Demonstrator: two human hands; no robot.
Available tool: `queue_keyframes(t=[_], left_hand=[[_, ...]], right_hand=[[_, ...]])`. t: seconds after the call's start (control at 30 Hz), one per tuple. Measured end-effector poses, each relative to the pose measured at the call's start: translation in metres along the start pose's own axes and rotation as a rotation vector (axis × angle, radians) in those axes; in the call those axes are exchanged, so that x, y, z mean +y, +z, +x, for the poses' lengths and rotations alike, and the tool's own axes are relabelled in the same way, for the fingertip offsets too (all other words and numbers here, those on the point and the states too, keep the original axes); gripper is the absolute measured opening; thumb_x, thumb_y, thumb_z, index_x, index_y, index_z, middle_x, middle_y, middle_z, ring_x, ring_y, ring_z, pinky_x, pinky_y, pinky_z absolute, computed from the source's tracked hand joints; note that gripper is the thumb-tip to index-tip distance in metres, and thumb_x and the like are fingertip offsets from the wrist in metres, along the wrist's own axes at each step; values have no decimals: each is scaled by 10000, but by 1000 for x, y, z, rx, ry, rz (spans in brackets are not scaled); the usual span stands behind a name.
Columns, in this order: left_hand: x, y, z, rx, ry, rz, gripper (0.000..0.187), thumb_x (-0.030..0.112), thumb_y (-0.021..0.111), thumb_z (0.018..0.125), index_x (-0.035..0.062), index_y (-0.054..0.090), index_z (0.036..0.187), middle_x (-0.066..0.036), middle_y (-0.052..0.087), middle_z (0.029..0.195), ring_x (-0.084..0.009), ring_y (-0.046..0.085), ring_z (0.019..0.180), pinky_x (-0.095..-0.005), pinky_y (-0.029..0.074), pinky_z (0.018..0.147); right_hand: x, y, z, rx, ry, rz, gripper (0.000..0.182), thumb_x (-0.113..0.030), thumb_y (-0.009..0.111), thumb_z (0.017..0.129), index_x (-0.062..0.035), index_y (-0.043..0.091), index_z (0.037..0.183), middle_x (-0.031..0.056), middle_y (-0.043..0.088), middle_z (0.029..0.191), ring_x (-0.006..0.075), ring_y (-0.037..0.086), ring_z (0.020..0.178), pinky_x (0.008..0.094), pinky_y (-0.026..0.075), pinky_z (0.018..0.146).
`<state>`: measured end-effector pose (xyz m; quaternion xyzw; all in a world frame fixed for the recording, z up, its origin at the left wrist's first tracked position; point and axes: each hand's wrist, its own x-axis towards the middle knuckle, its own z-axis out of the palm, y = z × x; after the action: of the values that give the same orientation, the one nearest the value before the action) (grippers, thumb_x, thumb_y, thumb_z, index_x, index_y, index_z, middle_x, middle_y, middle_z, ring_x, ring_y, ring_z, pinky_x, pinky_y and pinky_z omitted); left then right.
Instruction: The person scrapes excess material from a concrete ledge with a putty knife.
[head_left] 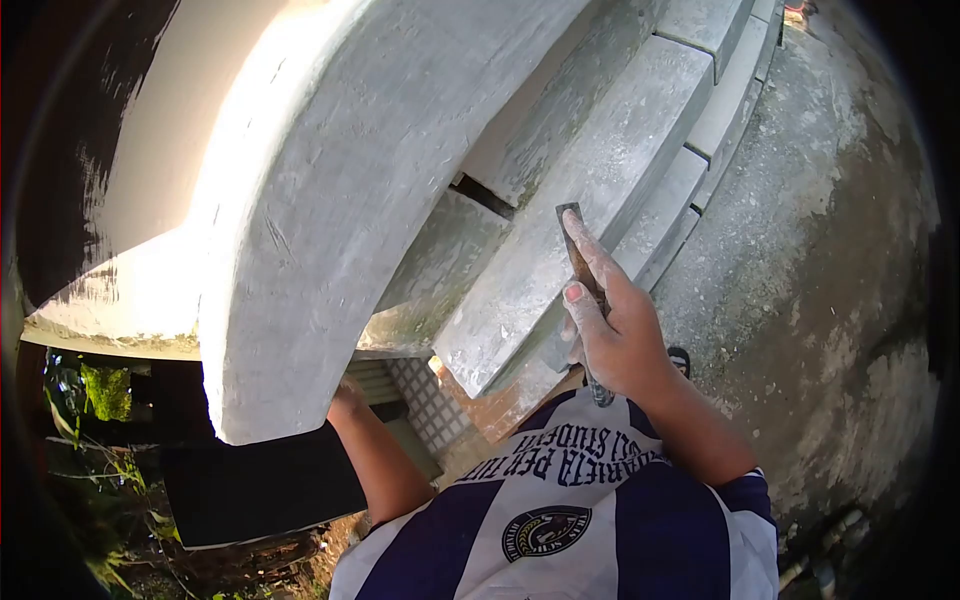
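My right hand [618, 335] is wrapped around a narrow, worn flat tool [583, 262] with a dark end and a brownish middle. Its exact kind cannot be made out. The index finger lies along its length, and white dust coats the fingers and thumb. The tool is over a grey concrete step [590, 165]; whether it touches the step cannot be told. My left hand [345, 402] reaches behind the lower end of a curved grey concrete slab [330, 190]. Only the wrist area shows there, so the fingers are hidden.
More concrete steps [722, 112] curve away at the upper right, with dark gaps between blocks. A dusty, stained floor [790, 250] lies to the right. A dark panel [265, 485] and plants [105, 392] are at lower left, near a patterned tile [425, 395].
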<state>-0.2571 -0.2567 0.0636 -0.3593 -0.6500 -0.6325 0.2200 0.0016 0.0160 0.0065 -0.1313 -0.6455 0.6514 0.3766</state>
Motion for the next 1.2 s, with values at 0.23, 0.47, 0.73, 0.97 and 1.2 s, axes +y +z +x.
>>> queue_keyframes(t=[0.23, 0.47, 0.73, 0.97, 1.2], left_hand=[[-70, -14, 34, -43, 335, -31, 652, 482, 482, 1079, -35, 504, 1475, -140, 464, 1550, -248, 392, 1456, -447, 278, 1223], [-87, -42, 40, -230, 810, 318, 487, 191, 414, 1141, -37, 385, 1570, -265, 391, 1615, -373, 445, 1463, -530, 334, 1246], [-24, 8, 33, -217, 960, 512, 526, 279, 362, 1154, -13, 364, 1591, -252, 364, 1641, -381, 437, 1474, -525, 325, 1252], [-22, 19, 19, -174, 828, 516, 538, 297, 352, 1153, -11, 359, 1594, -246, 355, 1647, -377, 425, 1481, -522, 317, 1256], [-17, 21, 15, -153, 811, 535, 550, 314, 342, 1153, -10, 353, 1597, -240, 347, 1653, -372, 412, 1489, -519, 308, 1259]], right_hand=[[7, 54, 44, 309, 57, -90, 506, -157, 511, 1103, -32, 429, 1587, 158, 542, 1259, 229, 524, 1072, 332, 465, 881], [-17, 66, 62, 436, 369, 207, 473, -245, 518, 1130, -117, 483, 1584, 29, 608, 933, 84, 572, 655, 252, 538, 575], [7, 74, 80, 424, 209, 75, 456, -150, 566, 1064, 20, 531, 1486, 259, 674, 1014, 327, 682, 825, 374, 551, 754], [14, 71, 77, 391, 34, -65, 466, 21, 623, 931, 112, 567, 1384, 316, 688, 884, 489, 717, 850, 502, 558, 742], [14, 68, 87, 423, 14, -49, 217, -1, 590, 1001, 93, 628, 1193, 289, 645, 827, 392, 649, 701, 419, 497, 644]])
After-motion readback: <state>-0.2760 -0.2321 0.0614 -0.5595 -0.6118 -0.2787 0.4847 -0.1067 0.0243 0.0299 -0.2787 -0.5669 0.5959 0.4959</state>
